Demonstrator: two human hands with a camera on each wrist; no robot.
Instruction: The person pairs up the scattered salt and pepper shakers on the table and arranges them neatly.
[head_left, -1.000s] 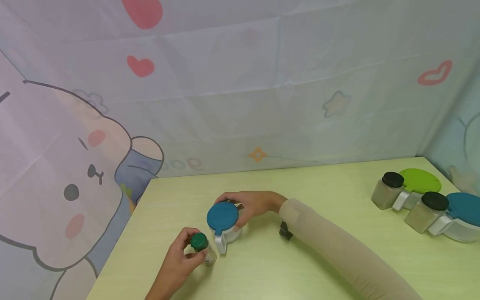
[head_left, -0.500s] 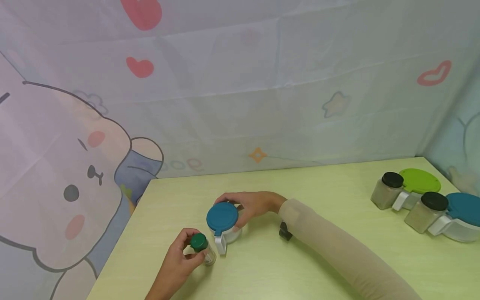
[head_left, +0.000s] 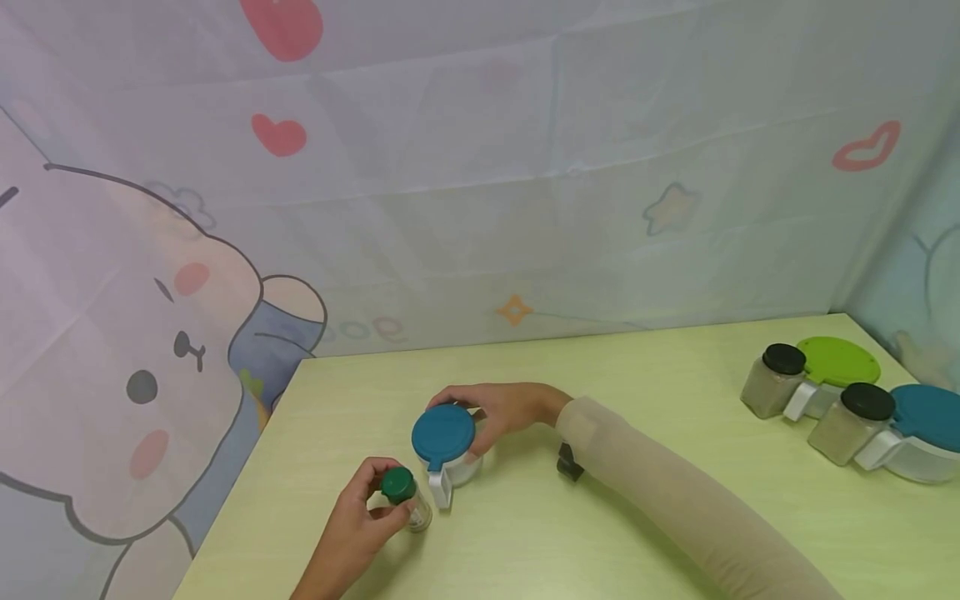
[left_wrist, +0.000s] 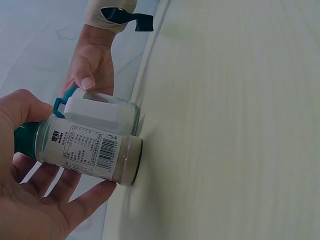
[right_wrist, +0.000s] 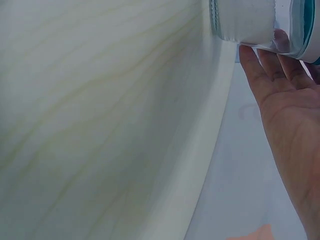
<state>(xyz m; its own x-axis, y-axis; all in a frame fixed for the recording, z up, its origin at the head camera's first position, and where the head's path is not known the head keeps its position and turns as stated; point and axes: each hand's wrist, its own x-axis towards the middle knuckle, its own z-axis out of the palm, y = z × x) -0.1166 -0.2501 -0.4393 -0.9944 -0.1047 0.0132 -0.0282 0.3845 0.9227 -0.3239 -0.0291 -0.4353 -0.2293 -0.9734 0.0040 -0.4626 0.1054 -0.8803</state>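
Observation:
My left hand (head_left: 365,512) holds a small glass spice bottle (left_wrist: 92,150) with a green cap and a printed label, thumb on one side and fingers on the other. Just behind it, to the right, is a clear seasoning jar (head_left: 467,472) with a blue lid and a white handle pointing toward me. My right hand (head_left: 504,412) grips that jar from its far right side, fingers round the back and thumb at the near side. In the right wrist view, its fingers (right_wrist: 272,72) lie along the jar's wall. Bottle and jar stand upright side by side on the table.
At the right of the pale yellow table (head_left: 615,533) stand two black-capped spice jars (head_left: 772,385), a green-lidded jar (head_left: 840,362) and another blue-lidded jar (head_left: 926,433). A printed cloth (head_left: 450,208) hangs behind the table's back edge. A black wrist mount (head_left: 570,462) sits under the right sleeve.

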